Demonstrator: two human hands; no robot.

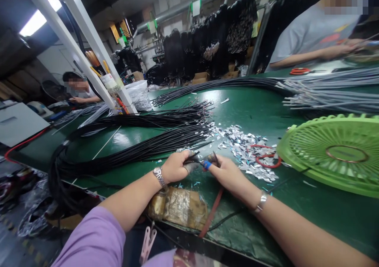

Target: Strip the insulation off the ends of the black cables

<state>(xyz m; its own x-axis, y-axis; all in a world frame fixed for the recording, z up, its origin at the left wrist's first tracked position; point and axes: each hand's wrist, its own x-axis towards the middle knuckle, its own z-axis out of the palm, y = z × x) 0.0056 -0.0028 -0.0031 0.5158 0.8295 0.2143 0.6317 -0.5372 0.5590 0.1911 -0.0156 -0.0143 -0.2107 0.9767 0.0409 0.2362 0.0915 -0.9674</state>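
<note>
My left hand (177, 167), with a watch on the wrist, is closed around a black cable (194, 156) close to its end. Beside it, my right hand (223, 173) pinches at that cable's end; blue tape wraps the thumb tip and dark wrapping covers other fingers. Fine detail between the fingertips is too small to make out. Just beyond my hands lies a thick bundle of black cables (139, 146), its cut ends pointing right. Silvery foil scraps (251, 150) are heaped past my right hand, with red-handled scissors (268, 162) lying among them.
A green fan (314, 156) stands at the right. Grey cables (325, 89) and other red-handled scissors (299, 71) lie behind it. A brown taped pad (186, 210) sits at the front table edge. White posts (91, 42) rise at left. Co-workers sit at far left and upper right.
</note>
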